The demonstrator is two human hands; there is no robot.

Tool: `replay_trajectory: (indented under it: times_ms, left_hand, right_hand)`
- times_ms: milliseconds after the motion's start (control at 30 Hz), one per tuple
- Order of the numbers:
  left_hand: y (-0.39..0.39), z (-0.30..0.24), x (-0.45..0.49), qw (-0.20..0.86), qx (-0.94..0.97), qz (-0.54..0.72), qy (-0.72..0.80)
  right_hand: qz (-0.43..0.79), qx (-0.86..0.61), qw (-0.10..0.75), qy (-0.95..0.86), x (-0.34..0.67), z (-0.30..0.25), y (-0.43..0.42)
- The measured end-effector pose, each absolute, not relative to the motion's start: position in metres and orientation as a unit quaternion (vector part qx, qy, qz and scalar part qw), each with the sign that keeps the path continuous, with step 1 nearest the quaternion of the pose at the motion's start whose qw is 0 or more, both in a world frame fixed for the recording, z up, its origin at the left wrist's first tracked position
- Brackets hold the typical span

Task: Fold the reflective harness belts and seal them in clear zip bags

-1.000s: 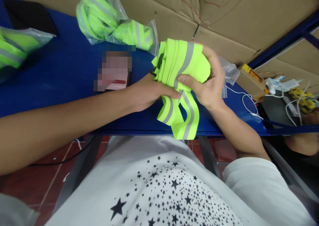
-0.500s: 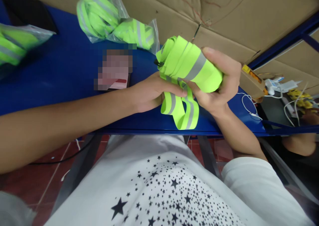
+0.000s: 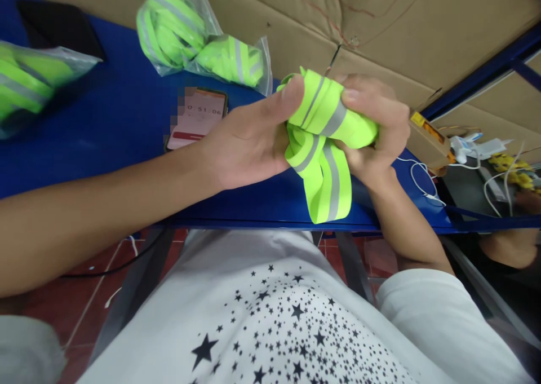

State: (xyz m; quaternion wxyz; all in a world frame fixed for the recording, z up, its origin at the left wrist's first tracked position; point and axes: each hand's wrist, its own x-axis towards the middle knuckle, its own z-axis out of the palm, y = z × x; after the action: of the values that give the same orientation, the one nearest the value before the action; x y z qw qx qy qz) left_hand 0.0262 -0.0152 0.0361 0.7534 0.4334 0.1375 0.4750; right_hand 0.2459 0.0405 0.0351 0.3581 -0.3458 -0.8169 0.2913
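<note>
Cardboard backs the blue bench (image 3: 105, 124). Above its near edge, the left hand (image 3: 249, 141) and the right hand (image 3: 372, 133) both squeeze a bundled neon reflective strap (image 3: 323, 136), one loop hanging. Bagged straps (image 3: 198, 45) lie behind.

Bright, even overhead light. Soft shadow on the blue surface (image 3: 105, 136) under the neon strap (image 3: 333, 116), which nearly blows out. Fisheye bending past the surface's edges; phone (image 3: 203, 113) on it partly pixelated.
</note>
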Motion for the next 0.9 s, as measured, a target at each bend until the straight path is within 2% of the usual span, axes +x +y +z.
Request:
replay_trajectory:
  times_ms: [100,333,467,567,733,900]
  left_hand:
    - [-0.010,0.031,0.027,0.733,0.421,0.502,0.183]
    - [-0.002,0.030,0.023,0.679,0.462,0.500,0.275]
    - [0.001,0.032,0.019,0.659,0.469,0.508,0.295]
    - [0.002,0.024,0.018,0.646,0.495,0.504,0.290]
    - [-0.003,0.018,0.017,0.680,0.498,0.457,0.284]
    - [-0.003,0.019,0.018,0.730,0.433,0.452,0.273]
  right_hand:
    - [0.302,-0.278,0.416,-0.812,0.241,0.036,0.051]
    - [0.407,-0.254,0.296,-0.826,0.244,0.059,0.052]
    - [0.402,-0.297,0.359,-0.788,0.240,0.052,0.052]
    - [0.440,-0.306,0.349,-0.769,0.236,0.041,0.057]
    - [0.515,-0.308,0.290,-0.745,0.234,0.032,0.062]
    - [0.531,-0.304,0.319,-0.724,0.231,0.028,0.059]
